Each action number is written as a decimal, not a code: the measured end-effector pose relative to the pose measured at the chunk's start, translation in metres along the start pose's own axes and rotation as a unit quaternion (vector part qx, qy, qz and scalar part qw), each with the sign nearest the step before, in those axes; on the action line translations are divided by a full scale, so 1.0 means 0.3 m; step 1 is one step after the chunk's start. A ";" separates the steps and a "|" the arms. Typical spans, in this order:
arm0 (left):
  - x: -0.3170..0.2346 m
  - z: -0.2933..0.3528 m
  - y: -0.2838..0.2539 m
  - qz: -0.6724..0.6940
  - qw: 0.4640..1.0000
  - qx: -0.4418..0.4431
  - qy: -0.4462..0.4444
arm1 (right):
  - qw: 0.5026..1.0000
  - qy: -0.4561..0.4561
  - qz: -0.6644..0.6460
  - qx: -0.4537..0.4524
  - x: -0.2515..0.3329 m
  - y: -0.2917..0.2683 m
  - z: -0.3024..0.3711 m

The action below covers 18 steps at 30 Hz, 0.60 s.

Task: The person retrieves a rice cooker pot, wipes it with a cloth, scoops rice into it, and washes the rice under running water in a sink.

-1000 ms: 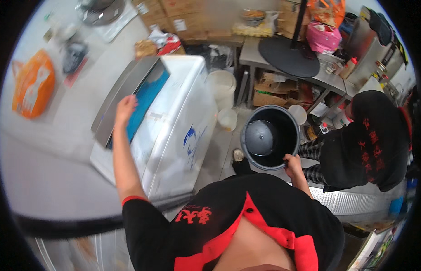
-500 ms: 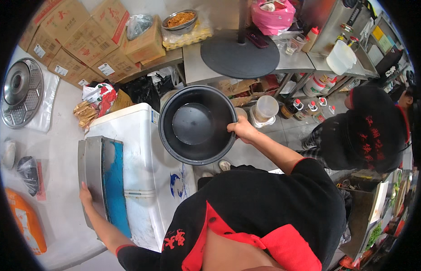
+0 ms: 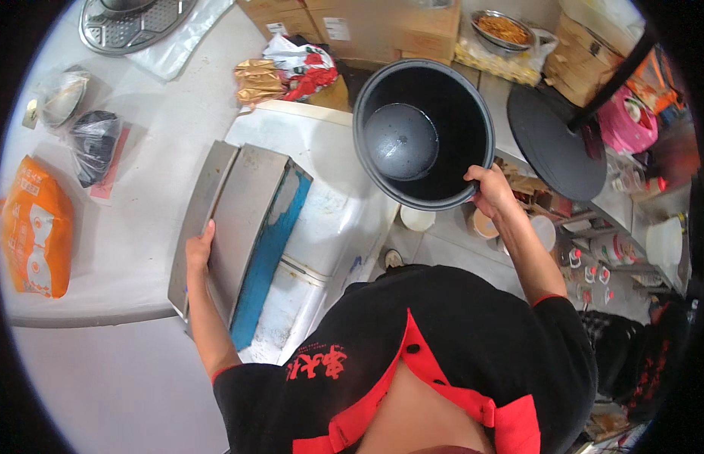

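Note:
My right hand (image 3: pixel 492 191) grips the rim of a deep black round inner pot (image 3: pixel 401 144), fingers closed over its near right edge. The pot tilts toward me; its inside looks bare apart from a wet sheen at the bottom. On the left, my left hand (image 3: pixel 199 246) is closed at the edge of a grey metal lid (image 3: pixel 204 204), thumb on top and other fingers mostly hidden. This lid belongs to a grey metal box (image 3: pixel 250 200) with a worn blue side, standing on a white chest freezer (image 3: pixel 322 219). What the box holds is hidden.
An orange bag (image 3: pixel 42 227) lies against the left wall, near plastic-wrapped bowls (image 3: pixel 95 147). Cardboard boxes (image 3: pixel 359 30) and a bowl of orange-brown food (image 3: pixel 503 30) stand at the back. A black round stand base (image 3: pixel 556 144) sits on the steel counter; another person (image 3: pixel 651 356) is at the right.
My view has swung left, so everything sits further right. The pot is still in my right hand, now tilted more. My left hand has shifted to the lid's edge, and a wider strip of lid shows.

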<state>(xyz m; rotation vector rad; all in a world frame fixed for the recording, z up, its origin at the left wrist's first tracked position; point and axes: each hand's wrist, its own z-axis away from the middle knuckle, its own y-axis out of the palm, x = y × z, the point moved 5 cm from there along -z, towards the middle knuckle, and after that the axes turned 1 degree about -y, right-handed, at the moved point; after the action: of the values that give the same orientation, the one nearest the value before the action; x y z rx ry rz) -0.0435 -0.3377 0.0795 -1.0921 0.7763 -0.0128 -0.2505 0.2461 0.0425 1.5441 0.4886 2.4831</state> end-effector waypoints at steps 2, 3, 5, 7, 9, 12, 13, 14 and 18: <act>0.063 0.023 -0.029 0.065 0.997 -0.011 -0.042 | 0.999 0.003 0.006 0.034 0.025 0.127 -0.050; 0.096 0.038 -0.040 0.091 0.994 -0.010 -0.062 | 0.999 0.005 0.014 0.048 0.011 0.167 -0.080; 0.154 0.046 -0.075 0.113 0.987 -0.019 -0.110 | 0.997 0.029 0.011 0.071 -0.038 0.252 -0.174; 0.211 0.057 -0.113 0.128 0.979 -0.036 -0.154 | 0.992 0.069 0.020 0.104 -0.087 0.358 -0.247; 0.289 0.069 -0.178 0.132 0.971 -0.061 -0.190 | 0.983 0.098 0.039 0.148 -0.136 0.480 -0.297; 0.325 0.081 -0.199 0.165 0.965 -0.076 -0.190 | 0.974 0.121 0.049 0.184 -0.209 0.596 -0.348; 0.356 0.077 -0.208 0.185 0.965 -0.073 -0.171 | 0.972 0.138 0.080 0.175 -0.223 0.625 -0.345; 0.368 0.072 -0.211 0.159 0.971 -0.076 -0.160 | 0.967 0.154 0.112 0.168 -0.233 0.651 -0.341; 0.383 0.022 -0.188 0.128 0.974 -0.106 -0.152 | 0.968 0.159 0.096 0.169 -0.285 0.695 -0.376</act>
<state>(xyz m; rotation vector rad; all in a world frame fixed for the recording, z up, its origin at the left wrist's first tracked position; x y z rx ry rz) 0.0655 -0.4029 0.0619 -1.1539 0.6457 0.4552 -0.3085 0.0044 0.0013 1.3526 0.8923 2.9421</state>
